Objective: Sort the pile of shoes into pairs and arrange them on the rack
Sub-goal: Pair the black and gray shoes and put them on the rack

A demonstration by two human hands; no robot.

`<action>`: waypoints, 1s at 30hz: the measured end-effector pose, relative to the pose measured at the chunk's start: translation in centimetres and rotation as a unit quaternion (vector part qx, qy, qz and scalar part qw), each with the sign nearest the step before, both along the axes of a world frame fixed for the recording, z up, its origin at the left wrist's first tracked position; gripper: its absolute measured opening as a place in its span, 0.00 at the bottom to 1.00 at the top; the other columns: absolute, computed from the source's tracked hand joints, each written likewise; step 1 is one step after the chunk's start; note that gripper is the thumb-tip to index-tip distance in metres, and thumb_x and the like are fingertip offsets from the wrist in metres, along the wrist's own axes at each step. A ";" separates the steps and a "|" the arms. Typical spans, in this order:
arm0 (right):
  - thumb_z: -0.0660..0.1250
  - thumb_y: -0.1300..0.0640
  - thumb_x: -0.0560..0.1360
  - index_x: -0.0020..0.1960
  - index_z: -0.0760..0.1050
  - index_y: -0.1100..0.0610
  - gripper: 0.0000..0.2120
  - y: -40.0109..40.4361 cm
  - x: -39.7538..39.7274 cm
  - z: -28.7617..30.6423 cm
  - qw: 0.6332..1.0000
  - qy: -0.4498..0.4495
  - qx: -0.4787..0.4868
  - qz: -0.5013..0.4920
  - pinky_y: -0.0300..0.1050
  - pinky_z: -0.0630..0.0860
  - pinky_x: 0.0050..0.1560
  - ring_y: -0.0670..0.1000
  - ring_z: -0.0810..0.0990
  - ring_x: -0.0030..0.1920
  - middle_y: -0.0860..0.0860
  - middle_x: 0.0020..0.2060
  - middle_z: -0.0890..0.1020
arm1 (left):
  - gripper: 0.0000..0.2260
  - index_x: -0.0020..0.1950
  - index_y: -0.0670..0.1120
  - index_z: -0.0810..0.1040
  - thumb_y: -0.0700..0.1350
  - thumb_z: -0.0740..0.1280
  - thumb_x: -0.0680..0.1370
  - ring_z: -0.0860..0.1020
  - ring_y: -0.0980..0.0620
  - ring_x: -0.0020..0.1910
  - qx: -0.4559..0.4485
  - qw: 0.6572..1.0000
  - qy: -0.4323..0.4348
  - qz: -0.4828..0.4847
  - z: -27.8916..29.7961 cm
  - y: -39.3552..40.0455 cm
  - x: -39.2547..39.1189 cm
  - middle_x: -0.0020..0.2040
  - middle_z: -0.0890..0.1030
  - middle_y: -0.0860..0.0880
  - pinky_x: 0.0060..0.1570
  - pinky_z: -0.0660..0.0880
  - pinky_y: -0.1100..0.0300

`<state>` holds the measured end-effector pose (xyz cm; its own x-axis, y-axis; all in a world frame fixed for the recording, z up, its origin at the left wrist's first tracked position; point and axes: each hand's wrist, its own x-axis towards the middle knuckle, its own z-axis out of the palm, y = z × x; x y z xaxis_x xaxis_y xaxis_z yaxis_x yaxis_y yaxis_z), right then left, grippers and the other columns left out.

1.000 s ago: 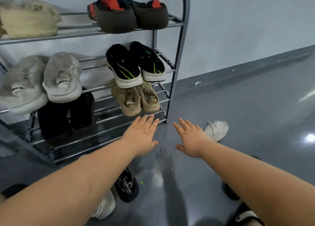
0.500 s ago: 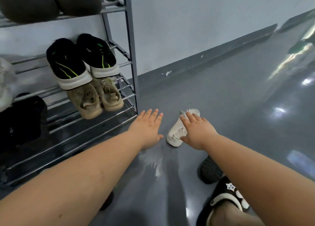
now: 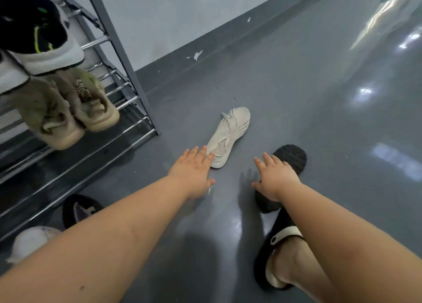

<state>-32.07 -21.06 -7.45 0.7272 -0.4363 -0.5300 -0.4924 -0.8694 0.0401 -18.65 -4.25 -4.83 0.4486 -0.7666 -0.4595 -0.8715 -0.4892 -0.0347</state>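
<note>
1. A person is reaching both bare arms forward and down over a glossy grey floor (image 3: 296,92), beside the right end of a metal shoe rack (image 3: 127,58).
2. The left hand (image 3: 194,172) is hovering flat with fingers spread, its fingertips (image 3: 206,153) overlapping the heel of a cream knit sneaker (image 3: 230,133) lying loose on the floor (contact is unclear).
3. The right hand (image 3: 275,179) is also spreading open, holding nothing, above a dark shoe (image 3: 292,157) lying there.
4. Both hands are probably opening to gather unsorted shoes for pairing.
5. On the rack, tan sneakers (image 3: 73,111) are already sitting together at the shelf's right end, beneath a black-and-white trainer (image 3: 38,40).
6. A black sandal (image 3: 80,209) and a white shoe (image 3: 32,241) are waiting by the rack's front edge.
</note>
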 end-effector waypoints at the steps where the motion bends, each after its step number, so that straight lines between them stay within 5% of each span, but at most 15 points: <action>1: 0.56 0.41 0.78 0.78 0.44 0.53 0.36 -0.2 -0.5 -0.6 1.000 0.004 0.006 -0.009 0.55 0.52 0.74 0.56 0.48 0.77 0.55 0.77 0.46 | 0.32 0.77 0.47 0.41 0.58 0.52 0.80 0.44 0.45 0.77 0.001 1.000 0.004 -0.002 -0.5 -0.3 -0.1 0.78 0.43 0.44 0.73 0.41 0.52; 12: 0.52 0.37 0.77 0.78 0.44 0.51 0.36 -4.7 -5.9 -4.6 0.993 0.045 0.020 -0.103 0.54 0.52 0.74 0.58 0.51 0.76 0.56 0.77 0.49 | 0.31 0.77 0.48 0.44 0.58 0.52 0.80 0.42 0.46 0.76 0.029 0.995 0.094 -0.014 -5.9 -3.7 -3.6 0.78 0.43 0.45 0.74 0.41 0.52; 21: 0.50 0.35 0.77 0.78 0.43 0.52 0.37 -5.3 -7.3 -6.9 0.987 0.067 0.060 -0.134 0.55 0.50 0.74 0.58 0.58 0.74 0.57 0.74 0.62 | 0.31 0.77 0.46 0.48 0.59 0.53 0.79 0.46 0.45 0.76 0.030 0.972 0.225 0.067 -11.0 -7.7 -7.4 0.78 0.48 0.45 0.73 0.46 0.51; 27: 0.50 0.37 0.78 0.77 0.45 0.58 0.38 -4.5 -6.3 -7.3 0.981 0.010 0.112 -0.156 0.52 0.60 0.70 0.56 0.65 0.71 0.57 0.70 0.68 | 0.27 0.75 0.52 0.56 0.58 0.58 0.78 0.43 0.44 0.76 -0.010 0.903 0.333 0.272 -13.2 -8.4 -9.1 0.78 0.46 0.46 0.74 0.45 0.51; 30: 0.50 0.38 0.78 0.77 0.45 0.59 0.37 -4.0 -5.9 -7.4 0.972 -0.016 0.142 -0.185 0.52 0.58 0.73 0.56 0.64 0.72 0.58 0.71 0.67 | 0.25 0.71 0.47 0.65 0.54 0.63 0.77 0.60 0.45 0.72 -0.114 0.842 0.378 0.367 -13.1 -8.7 -9.6 0.74 0.60 0.42 0.71 0.58 0.54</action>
